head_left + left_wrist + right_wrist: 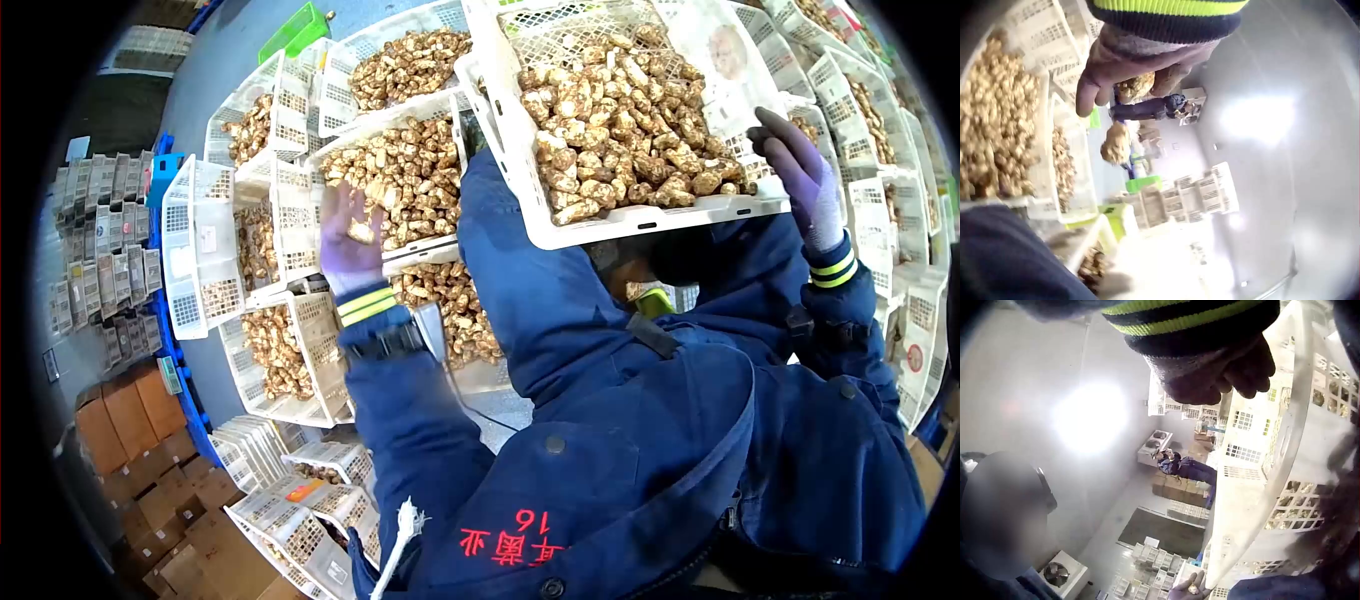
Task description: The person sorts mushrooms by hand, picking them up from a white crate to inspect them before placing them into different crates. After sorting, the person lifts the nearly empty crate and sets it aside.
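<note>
In the head view, the gloved left hand [352,235] is raised over a crate of brown-and-cream knobbly pieces [415,180], with one piece [361,232] at its fingers. The left wrist view shows a piece [1135,86] between the left hand's [1138,65] thumb and fingers, and a second piece [1116,144] just beyond them. A tilted white crate [650,215] holding many pieces [625,130] rests over the person's lap. Beside its right edge is the gloved right hand [800,180], holding nothing visible. Loosely bent fingers show on the right hand [1222,375] in the right wrist view.
More filled white crates stand left [270,355] and right [875,235]. Stacked crates [105,220] and cardboard boxes [130,420] are at the far left. A green container [293,32] lies on the blue floor [235,70]. Another person [1185,467] stands in the background.
</note>
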Demonstrator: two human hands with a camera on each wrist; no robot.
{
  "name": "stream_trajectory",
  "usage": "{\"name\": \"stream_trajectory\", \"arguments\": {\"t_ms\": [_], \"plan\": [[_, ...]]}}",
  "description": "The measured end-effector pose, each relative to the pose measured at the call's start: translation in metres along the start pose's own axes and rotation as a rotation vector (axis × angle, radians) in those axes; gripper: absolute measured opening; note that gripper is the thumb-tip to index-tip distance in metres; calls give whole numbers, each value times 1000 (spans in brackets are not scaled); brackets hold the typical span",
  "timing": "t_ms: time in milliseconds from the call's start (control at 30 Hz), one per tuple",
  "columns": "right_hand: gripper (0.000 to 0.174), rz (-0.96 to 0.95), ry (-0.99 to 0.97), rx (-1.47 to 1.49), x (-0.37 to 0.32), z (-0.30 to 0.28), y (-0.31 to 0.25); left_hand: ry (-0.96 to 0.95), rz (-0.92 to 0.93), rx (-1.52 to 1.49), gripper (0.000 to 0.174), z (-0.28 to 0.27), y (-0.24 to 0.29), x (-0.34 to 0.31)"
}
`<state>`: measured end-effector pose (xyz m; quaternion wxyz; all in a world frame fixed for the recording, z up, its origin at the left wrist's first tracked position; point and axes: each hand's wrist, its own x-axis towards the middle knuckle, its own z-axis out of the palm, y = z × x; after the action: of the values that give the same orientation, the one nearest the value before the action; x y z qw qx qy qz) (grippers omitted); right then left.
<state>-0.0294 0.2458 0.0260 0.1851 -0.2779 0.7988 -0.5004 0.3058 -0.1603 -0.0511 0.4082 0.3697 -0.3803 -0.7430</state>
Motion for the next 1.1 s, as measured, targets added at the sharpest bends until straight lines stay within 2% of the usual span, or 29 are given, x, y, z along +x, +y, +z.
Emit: {"name": "stream_trajectory", "arguments": {"t_ms": [33,100,167,200,233,300,333,367,433,500,600,633,700,733,767,800,833,867,933,1000,1033,1100], "plan": [[38,12,6,31,1,-1,3,-14,227,314,70,-23,-15,26],[39,26,19,45,4,1,3,146,63,212,71,-57,-14,60],[38,23,36,22,5,-1,1,236,-35,161,60,-70,-9,70],[38,23,43,13,6,-1,1,267,29,230,53,-73,-13,70],[38,2,54,14,7,-2,4,113,-85,322,50,-96,-9,79],[38,-41,71,16,11,-6,13,127,-115,-172,44,-133,-21,108],[38,-25,72,11,13,-7,12,94,74,118,44,-99,-7,88],[39,-45,90,32,13,-9,15,118,39,170,46,-89,7,85],[39,-85,136,78,15,-12,25,354,246,551,54,-31,34,65],[45,-182,166,-65,16,-25,43,182,295,601,56,-8,50,61],[53,-126,266,-163,13,-25,53,-244,321,583,49,56,60,42],[57,-48,198,67,17,-20,64,-419,302,562,45,82,60,36],[61,24,172,-70,17,-20,68,-736,702,1109,46,144,50,10],[62,52,155,-72,16,-21,64,-682,240,725,46,186,46,-11],[63,69,141,-81,16,-23,64,-688,78,679,46,218,34,-20],[64,104,116,-86,15,-24,60,-755,57,805,44,242,19,-20],[62,-66,185,-155,18,-21,81,-850,34,959,38,267,3,-23],[61,-231,265,-236,21,-18,102,-950,105,1060,33,286,-20,-29],[59,-124,249,-88,16,-15,102,-1025,-3,1461,31,314,-70,-30],[59,-91,249,-123,17,-16,96,-1278,145,1776,31,334,-110,-38],[59,-73,236,-162,16,-19,90,-1451,341,1838,32,331,-139,-29],[59,-14,169,-138,11,-25,70,-1594,646,1885,30,321,-185,-15]]}}
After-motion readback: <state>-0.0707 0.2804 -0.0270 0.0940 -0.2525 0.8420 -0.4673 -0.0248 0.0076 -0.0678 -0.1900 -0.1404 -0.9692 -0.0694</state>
